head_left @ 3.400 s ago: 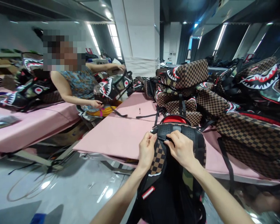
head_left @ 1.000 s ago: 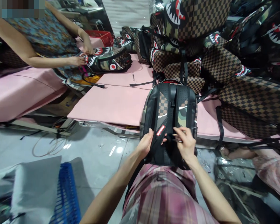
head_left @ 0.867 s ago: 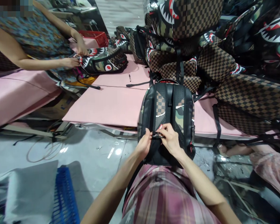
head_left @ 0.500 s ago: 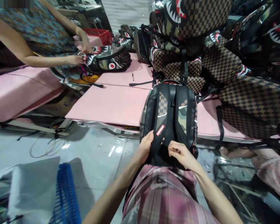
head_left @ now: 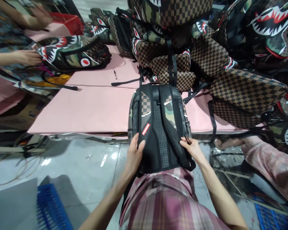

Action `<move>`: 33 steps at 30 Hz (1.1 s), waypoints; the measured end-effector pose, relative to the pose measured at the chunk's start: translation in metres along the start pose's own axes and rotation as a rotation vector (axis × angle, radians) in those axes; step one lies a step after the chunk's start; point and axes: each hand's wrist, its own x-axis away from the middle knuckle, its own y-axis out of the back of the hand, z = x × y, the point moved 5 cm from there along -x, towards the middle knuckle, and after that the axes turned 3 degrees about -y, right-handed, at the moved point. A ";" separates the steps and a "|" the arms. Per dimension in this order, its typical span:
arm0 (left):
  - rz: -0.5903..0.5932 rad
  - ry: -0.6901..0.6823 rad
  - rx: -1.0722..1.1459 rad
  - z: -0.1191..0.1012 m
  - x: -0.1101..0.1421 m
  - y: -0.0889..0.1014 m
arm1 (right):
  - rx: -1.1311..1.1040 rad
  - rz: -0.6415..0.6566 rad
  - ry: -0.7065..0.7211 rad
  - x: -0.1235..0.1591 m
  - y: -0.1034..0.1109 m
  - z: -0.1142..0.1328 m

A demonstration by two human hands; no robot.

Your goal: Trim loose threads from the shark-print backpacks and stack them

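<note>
- Two sides of the black backpack (head_left: pixel 160 127) were held, its strap side turned up, between the near edge of the pink worktop (head_left: pixel 86 108) and the plaid garment (head_left: pixel 168 201).
- Most of the left hand's fingers were hidden by the backpack's side; the thumb was laid over its front, so that the edge was grasped, below the red-and-white label (head_left: pixel 146 129).
- A small dark tool (head_left: pixel 187 139) was kept in the closed right hand (head_left: pixel 190 147); its exact shape was hard to make out. The fingertips were set at the outer edge of a shoulder strap (head_left: pixel 174 134).
- Both forearms were stretched forward from the lower edge of the view, the left hand (head_left: pixel 135 151) tilted upward, the right one angled inward.
- The uppermost of the piled bags (head_left: pixel 248 92) was cut off by the top edge.
- At left, a shark-mouth bag (head_left: pixel 69 56) was touched by one hand of a co-worker (head_left: pixel 30 58); the other hand was blurred.
- At right, a person's pink sleeve (head_left: pixel 268 163) was cut off by the frame.
</note>
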 end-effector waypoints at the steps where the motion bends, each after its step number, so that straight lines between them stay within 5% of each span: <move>1: -0.104 -0.163 -0.151 -0.011 0.000 0.000 | -0.019 0.018 -0.026 -0.001 -0.003 0.000; 3: -0.134 -0.458 -0.422 -0.032 0.002 -0.019 | -0.064 0.065 -0.088 -0.004 -0.006 -0.001; 5: 0.024 -0.629 -0.568 -0.043 0.003 -0.051 | -0.101 0.108 -0.129 -0.004 -0.008 -0.001; 10: 0.214 -0.732 -0.599 -0.044 0.002 -0.098 | -0.183 0.156 -0.172 -0.004 -0.013 -0.006; 18: 0.257 -0.678 -0.556 -0.034 0.000 -0.099 | -0.246 0.181 -0.195 -0.004 -0.019 -0.013; 22: 0.422 -0.665 -0.589 -0.039 -0.005 -0.107 | -0.244 0.184 -0.190 -0.004 -0.020 -0.016; 26: 0.643 -0.554 -0.281 -0.032 -0.005 -0.104 | -0.239 0.181 -0.182 -0.004 -0.019 -0.019; 30: 0.401 -0.306 -0.088 -0.015 -0.010 -0.088 | -0.228 0.182 -0.183 -0.005 -0.018 -0.020; 33: 0.332 -0.389 -0.266 -0.014 -0.001 -0.092 | -0.210 0.170 -0.174 -0.004 -0.019 -0.020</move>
